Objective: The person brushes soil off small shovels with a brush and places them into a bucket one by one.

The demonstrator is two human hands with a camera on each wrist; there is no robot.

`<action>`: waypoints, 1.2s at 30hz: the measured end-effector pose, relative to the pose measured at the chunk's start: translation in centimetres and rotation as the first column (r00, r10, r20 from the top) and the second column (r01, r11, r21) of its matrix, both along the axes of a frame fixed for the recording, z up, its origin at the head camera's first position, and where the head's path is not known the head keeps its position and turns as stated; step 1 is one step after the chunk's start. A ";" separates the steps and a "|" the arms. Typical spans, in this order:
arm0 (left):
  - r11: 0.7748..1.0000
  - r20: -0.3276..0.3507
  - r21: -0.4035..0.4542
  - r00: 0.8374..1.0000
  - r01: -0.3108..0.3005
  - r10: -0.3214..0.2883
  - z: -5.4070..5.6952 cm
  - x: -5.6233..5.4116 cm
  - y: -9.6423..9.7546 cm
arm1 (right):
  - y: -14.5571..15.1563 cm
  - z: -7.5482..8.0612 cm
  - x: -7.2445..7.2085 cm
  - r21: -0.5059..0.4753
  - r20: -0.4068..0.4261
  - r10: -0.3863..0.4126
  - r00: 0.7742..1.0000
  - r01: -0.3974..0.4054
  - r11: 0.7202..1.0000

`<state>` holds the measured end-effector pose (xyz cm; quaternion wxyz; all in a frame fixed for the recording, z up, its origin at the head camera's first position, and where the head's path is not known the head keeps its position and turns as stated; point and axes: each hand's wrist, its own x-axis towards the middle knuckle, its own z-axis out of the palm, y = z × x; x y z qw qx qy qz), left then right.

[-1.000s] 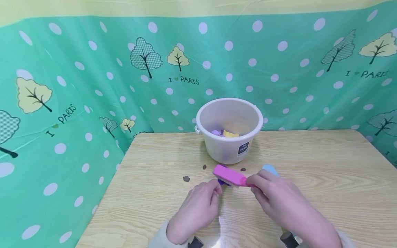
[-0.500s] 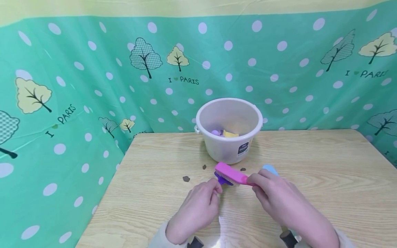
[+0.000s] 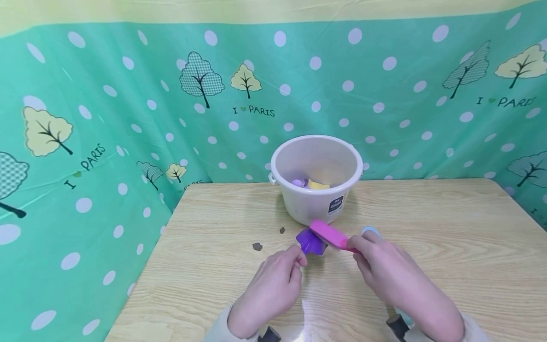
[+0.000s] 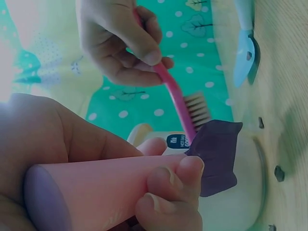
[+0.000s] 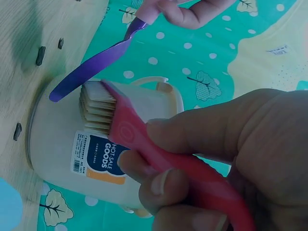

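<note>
My left hand (image 3: 273,282) grips the pink handle of a small shovel with a purple blade (image 3: 311,242). In the left wrist view, fingers and thumb wrap round that handle (image 4: 110,187). My right hand (image 3: 393,270) holds a pink brush (image 3: 331,234) by its handle. Pale bristles (image 5: 96,108) on its head lie against or very close to the blade's edge; contact is hard to tell. Both tools are held above the table, in front of a white bucket (image 3: 295,202).
Inside the bucket are a purple thing (image 3: 297,183) and a yellow one (image 3: 318,185). Dark bits (image 3: 257,246) lie on the wooden table (image 3: 205,285). A light blue tool (image 4: 244,57) lies on the right side, partly behind my right hand. A green curtain (image 3: 239,142) hangs behind.
The brush has moved right and slightly away across the shovel blade. The blade has turned, showing more of its purple face. My left hand has stayed in nearly the same place.
</note>
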<state>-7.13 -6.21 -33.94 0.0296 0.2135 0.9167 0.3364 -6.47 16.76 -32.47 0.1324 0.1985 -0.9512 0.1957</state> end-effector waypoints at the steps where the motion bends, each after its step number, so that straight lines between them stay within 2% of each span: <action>1: 1.000 -0.002 0.001 1.000 0.002 -0.002 0.0 0.0 0.0 | 0.0 -0.1 -0.1 0.005 0.002 -0.005 1.000 0.005 1.000; 12: 1.000 -0.024 -0.004 0.999 0.022 -0.022 0.2 0.1 -0.1 | 0.4 -0.5 -0.8 0.073 0.058 -0.078 0.995 0.074 0.995; 17: 1.000 -0.031 -0.013 0.999 0.019 -0.020 0.1 0.1 -0.1 | 0.8 0.2 -0.6 0.037 0.075 -0.088 0.993 0.086 0.996; 23: 1.000 -0.019 -0.019 1.000 0.011 -0.011 0.0 0.1 0.0 | 0.5 1.0 -0.1 -0.055 -0.001 0.009 1.000 -0.009 0.998; 29: 1.000 -0.014 -0.011 1.000 0.007 -0.007 0.0 0.0 -0.1 | 0.0 1.0 0.3 -0.097 -0.128 0.097 0.987 -0.110 0.989; 32: 1.000 -0.009 -0.009 1.000 0.006 -0.006 0.0 0.0 -0.1 | -0.1 0.8 0.3 -0.085 -0.136 0.112 0.984 -0.124 0.989; 36: 1.000 -0.004 -0.012 1.000 0.004 -0.004 0.0 0.0 0.0 | -0.2 0.5 0.3 -0.062 -0.101 0.108 0.989 -0.114 0.992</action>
